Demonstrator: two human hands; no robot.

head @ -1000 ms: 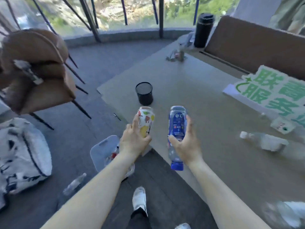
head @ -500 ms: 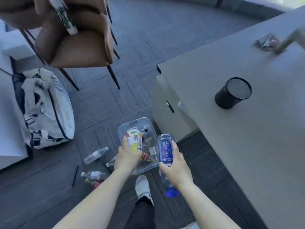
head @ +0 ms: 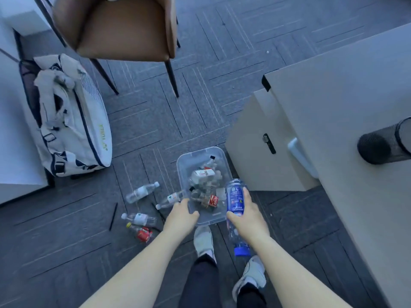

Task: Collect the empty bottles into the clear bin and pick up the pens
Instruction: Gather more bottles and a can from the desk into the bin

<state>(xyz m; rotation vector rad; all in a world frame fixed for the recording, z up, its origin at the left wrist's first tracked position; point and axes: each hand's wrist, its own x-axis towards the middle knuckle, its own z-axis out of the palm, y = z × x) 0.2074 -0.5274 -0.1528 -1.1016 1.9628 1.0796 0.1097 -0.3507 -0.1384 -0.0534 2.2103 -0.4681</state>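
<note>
The clear bin [head: 186, 162] stands on the carpet below me with several empty bottles and a white carton in it. My left hand [head: 180, 215] hovers over its near-left corner, fingers spread and holding nothing. To the right of it, my right hand [head: 244, 216] grips a blue-labelled bottle [head: 235, 200] upside down at the bin's near-right corner, blue cap [head: 242, 251] pointing down. Loose on the floor left of the bin lie a clear bottle [head: 142, 192], another clear bottle [head: 169, 200], a third [head: 139, 218] and a red-labelled bottle [head: 143, 234]. A black pen [head: 113, 215] lies beside them.
A beige table [head: 333, 103] fills the right side with a black mesh cup [head: 382, 144] on it, and a drawer cabinet [head: 253, 134] stands under it next to the bin. A brown chair [head: 124, 30] and a white sports bag [head: 73, 121] are at the left. My shoes [head: 203, 241] are just behind the bin.
I have turned from the table and bent down toward the bin. The colourful can has left my left hand. The right hand still holds the blue bottle, now lower at the bin.
</note>
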